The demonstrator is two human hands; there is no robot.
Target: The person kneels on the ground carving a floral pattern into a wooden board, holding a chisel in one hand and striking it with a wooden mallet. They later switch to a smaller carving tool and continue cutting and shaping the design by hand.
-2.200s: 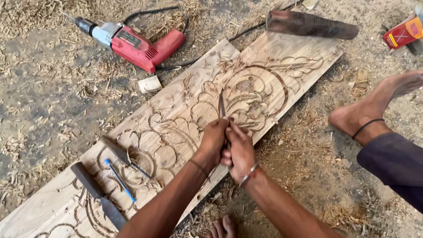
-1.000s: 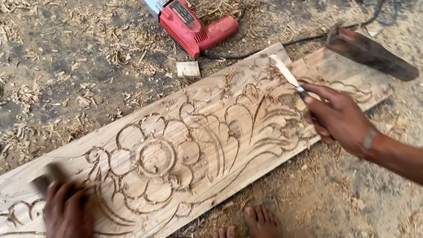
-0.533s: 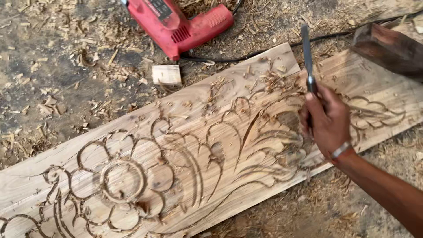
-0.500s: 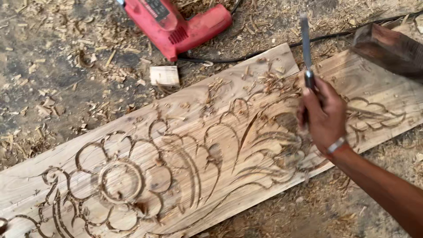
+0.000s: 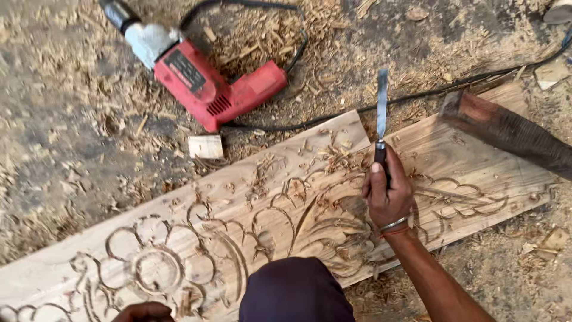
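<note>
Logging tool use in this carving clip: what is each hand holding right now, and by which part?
The right hand grips a chisel by its dark handle, blade pointing away over the carved plank. The left hand is barely in view; any hold cannot be told.

My right hand (image 5: 387,194) and the forearm behind it are bare, with no sleeve anywhere along the arm. At the wrist I wear a thin metal bangle (image 5: 394,225), silvery and plain, and just below it a reddish thread (image 5: 395,231) tied round the same wrist. My knee (image 5: 296,291) shows at the bottom edge, covered in dark cloth of a deep purplish navy, smooth and without pattern. Of my left hand (image 5: 143,312) only the knuckles show at the lower edge, bare, too little in view to tell if anything is worn there.
</note>
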